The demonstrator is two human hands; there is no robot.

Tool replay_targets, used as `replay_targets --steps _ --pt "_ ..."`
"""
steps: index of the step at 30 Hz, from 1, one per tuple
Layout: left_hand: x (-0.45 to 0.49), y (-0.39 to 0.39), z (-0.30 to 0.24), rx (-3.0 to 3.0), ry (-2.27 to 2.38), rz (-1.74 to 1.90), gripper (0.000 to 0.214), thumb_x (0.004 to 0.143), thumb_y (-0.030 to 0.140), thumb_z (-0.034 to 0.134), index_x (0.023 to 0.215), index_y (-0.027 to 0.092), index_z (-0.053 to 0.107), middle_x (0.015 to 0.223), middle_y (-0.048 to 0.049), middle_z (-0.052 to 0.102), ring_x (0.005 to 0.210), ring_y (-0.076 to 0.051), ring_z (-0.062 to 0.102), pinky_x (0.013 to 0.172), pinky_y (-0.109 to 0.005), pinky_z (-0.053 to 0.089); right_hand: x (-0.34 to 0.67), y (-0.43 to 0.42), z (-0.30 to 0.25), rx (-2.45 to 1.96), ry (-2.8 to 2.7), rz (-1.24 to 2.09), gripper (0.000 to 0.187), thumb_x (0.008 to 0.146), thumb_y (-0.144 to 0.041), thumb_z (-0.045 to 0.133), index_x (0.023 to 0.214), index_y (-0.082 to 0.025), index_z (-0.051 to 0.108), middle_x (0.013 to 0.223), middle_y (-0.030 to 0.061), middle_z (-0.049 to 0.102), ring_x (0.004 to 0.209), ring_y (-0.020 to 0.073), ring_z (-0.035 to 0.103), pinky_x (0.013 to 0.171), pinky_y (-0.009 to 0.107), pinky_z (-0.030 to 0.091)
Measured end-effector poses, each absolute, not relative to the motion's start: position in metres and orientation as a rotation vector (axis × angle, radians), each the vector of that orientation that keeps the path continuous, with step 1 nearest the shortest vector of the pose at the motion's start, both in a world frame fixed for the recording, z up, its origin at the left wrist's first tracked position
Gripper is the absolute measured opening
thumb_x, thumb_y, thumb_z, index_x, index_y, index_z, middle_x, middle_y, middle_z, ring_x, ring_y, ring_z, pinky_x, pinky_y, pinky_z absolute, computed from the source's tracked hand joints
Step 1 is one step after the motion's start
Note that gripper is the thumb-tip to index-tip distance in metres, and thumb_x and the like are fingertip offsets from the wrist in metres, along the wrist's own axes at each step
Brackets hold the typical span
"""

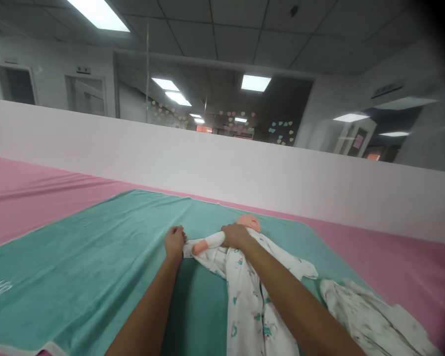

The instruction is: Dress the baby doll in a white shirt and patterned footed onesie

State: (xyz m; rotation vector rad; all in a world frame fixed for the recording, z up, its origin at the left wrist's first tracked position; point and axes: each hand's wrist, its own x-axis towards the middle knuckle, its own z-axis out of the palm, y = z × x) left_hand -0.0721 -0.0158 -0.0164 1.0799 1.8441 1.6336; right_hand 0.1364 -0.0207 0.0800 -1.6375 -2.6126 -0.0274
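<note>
**Peach-coloured doll's forearm (200, 246) spans the gap from right hand (233, 236) towards left hand (175, 241)**

Nearest, a long white cloth garment (241, 296) with teal print runs away from the bottom edge, passing partly beneath the right forearm. A crumpled off-white printed cloth (371, 316) lies nearer and to the right, well apart from the right hand.

Farther in, the garment's sleeve spreads leftward, its cuff meeting the left hand, whose curled fingers appear pinched on it. The doll's forearm lies along and over that sleeve, its long axis pointing left and slightly nearer; its tip is just beside the left hand. The right hand is clamped around the arm's white-sleeved upper part. Just beyond it rests the doll's peach-coloured round head (252, 223), on a teal blanket (133, 237); a pink mat and white low wall stand farther off.

The left fingertips are turned away, the doll's fingers are too small to tell, the right hand covers its upper arm, and the garment's hem is cut off.
</note>
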Motion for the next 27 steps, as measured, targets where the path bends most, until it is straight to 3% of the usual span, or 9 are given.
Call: replay_targets --steps 3,6,7,10,13,14,17,22,27 --pt "-0.079 -0.019 -0.006 1.077 1.778 1.657 0.031 0.079 0.036 0.031 0.084 0.013 0.052 0.072 -0.0063 0.06 0.062 -0.016 0.06 0.055 -0.027 0.049 0.159 -0.03 0.074 -1.521 -2.551 0.016 0.047 0.074 -0.05 0.052 0.115 -0.028 0.051 0.115 0.0048 0.057 0.105 0.0223 0.052 0.086 0.033 0.038" --pt "-0.07 -0.03 0.019 1.266 1.706 1.627 0.028 0.075 0.037 0.042 0.085 0.016 0.058 0.081 -0.0062 0.063 0.077 -0.019 0.061 0.07 -0.032 0.049 0.238 -0.051 0.059 -1.457 -2.249 0.069 0.046 0.088 -0.049 0.026 0.126 -0.028 0.041 0.129 0.0006 0.046 0.117 0.0165 0.042 0.095 0.03 0.033" --pt "-0.058 -0.035 0.03 1.418 1.665 1.582 0.027 0.074 0.038 0.045 0.086 0.018 0.06 0.087 -0.0053 0.064 0.084 -0.02 0.059 0.077 -0.032 0.047 0.27 -0.06 0.049 -1.525 -2.117 0.039 0.047 0.089 -0.048 0.024 0.126 -0.025 0.042 0.13 0.002 0.046 0.119 0.0173 0.04 0.098 0.031 0.031" --pt "0.006 -0.052 0.058 2.031 1.524 1.293 0.029 0.079 0.038 0.041 0.094 0.023 0.061 0.103 -0.0035 0.062 0.097 -0.02 0.055 0.087 -0.032 0.042 0.357 -0.081 0.009 -1.869 -1.892 -0.054 0.059 0.082 -0.051 0.038 0.128 -0.014 0.039 0.132 0.012 0.041 0.122 0.0258 0.034 0.098 0.036 0.029" --pt "0.093 -0.061 0.074 2.582 1.454 0.815 0.03 0.081 0.033 0.041 0.104 0.025 0.057 0.112 -0.0046 0.058 0.108 -0.021 0.049 0.091 -0.033 0.038 0.401 -0.088 -0.018 -2.076 -1.742 0.037 0.055 0.082 -0.053 0.039 0.118 -0.013 0.048 0.12 0.0145 0.049 0.11 0.0271 0.045 0.087 0.035 0.037" --pt "0.121 -0.06 0.076 2.706 1.469 0.566 0.029 0.08 0.033 0.043 0.103 0.024 0.058 0.115 -0.0063 0.056 0.112 -0.023 0.047 0.093 -0.035 0.036 0.406 -0.087 -0.021 -2.082 -1.728 0.035 0.051 0.082 -0.053 0.038 0.114 -0.015 0.05 0.115 0.0132 0.052 0.106 0.0261 0.047 0.084 0.035 0.037" --pt "0.185 -0.043 0.078 2.694 1.541 0.285 0.022 0.071 0.035 0.056 0.083 0.019 0.064 0.104 -0.0128 0.061 0.102 -0.03 0.052 0.088 -0.043 0.039 0.411 -0.081 -0.019 -2.109 -1.666 -0.043 0.047 0.083 -0.055 0.034 0.102 -0.017 0.054 0.105 0.0123 0.056 0.101 0.026 0.049 0.081 0.035 0.037" --pt "0.232 -0.01 0.067 2.611 1.651 -0.038 0.023 0.045 0.026 0.077 0.057 0.015 0.061 0.073 -0.0147 0.065 0.083 -0.038 0.058 0.078 -0.052 0.041 0.422 -0.072 -0.016 -2.236 -1.523 0.174 0.042 0.085 -0.052 0.03 0.088 -0.017 0.054 0.095 0.0132 0.059 0.088 0.0261 0.056 0.07 0.035 0.039" --pt "0.247 -0.013 0.056 2.653 1.628 -0.099 0.036 0.041 0.016 0.08 0.073 0.014 0.065 0.08 -0.0173 0.066 0.088 -0.04 0.057 0.084 -0.054 0.037 0.434 -0.07 -0.018 -2.174 -1.502 0.26 0.031 0.087 -0.04 0.03 0.08 -0.019 0.052 0.087 0.0107 0.063 0.081 0.0229 0.059 0.064 0.031 0.038"
